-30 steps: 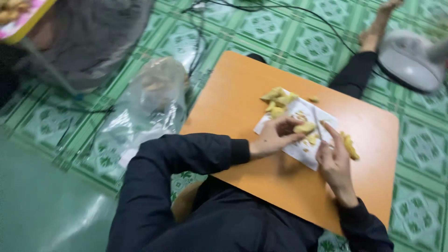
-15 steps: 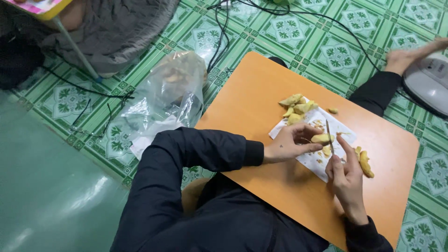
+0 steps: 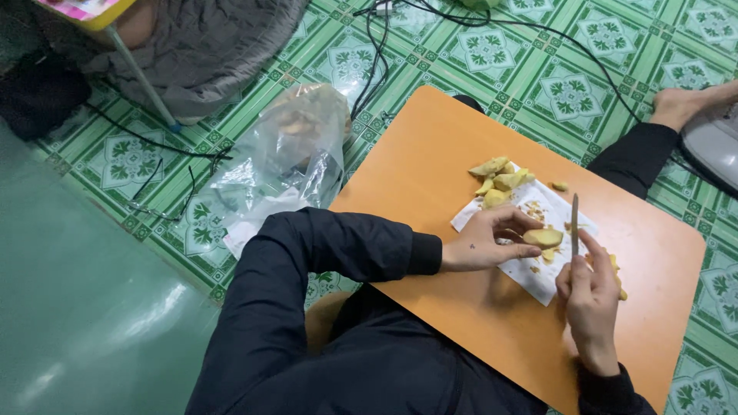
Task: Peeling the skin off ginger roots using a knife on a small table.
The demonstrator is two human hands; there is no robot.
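A home, by the look of it — someone sits on the floor, which is laid with green patterned tiles, and works at a low orange desk set across the lap. Black cables trail loose over the tiles, and a crumpled clear plastic bag lies just beside the desk. A sheet of white paper serves as a cutting mat for pale yellow pieces of food — makeshift kitchen work done in a living space.

Smooth matt board, metal knife
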